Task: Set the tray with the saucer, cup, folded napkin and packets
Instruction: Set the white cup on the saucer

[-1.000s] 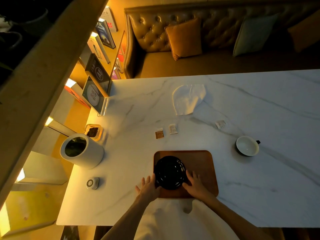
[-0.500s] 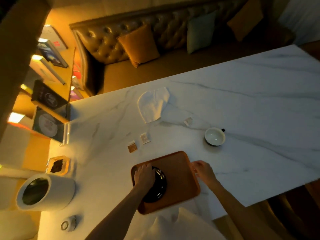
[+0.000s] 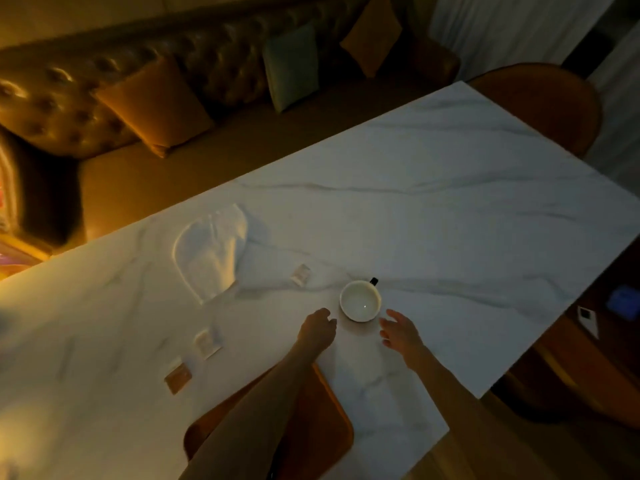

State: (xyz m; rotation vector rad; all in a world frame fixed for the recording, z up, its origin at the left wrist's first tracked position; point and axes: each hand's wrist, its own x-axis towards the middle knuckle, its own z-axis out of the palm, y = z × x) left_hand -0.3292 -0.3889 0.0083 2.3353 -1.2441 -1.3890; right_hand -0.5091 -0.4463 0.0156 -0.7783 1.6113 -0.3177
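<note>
Head view — cup (image 3: pixel 360 301) empty, upright

White cup (image 3: pixel 360 301); grey-veined white marble table (image 3: pixel 450 216); orange-brown tray (image 3: pixel 322 420); white napkin (image 3: pixel 211 251).

a lounge or café: tufted leather sofa (image 3: pixel 114 98), cushions (image 3: pixel 156 105), marble table (image 3: pixel 450 220)

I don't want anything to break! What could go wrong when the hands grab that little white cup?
The cup sits on smooth marble, and neither the left hand nor the right hand touches it yet, so a hasty grab might knock it sliding. Its dark handle points away, so fingers may have to pinch the rim. The left forearm crosses the tray and might bump it.
</note>
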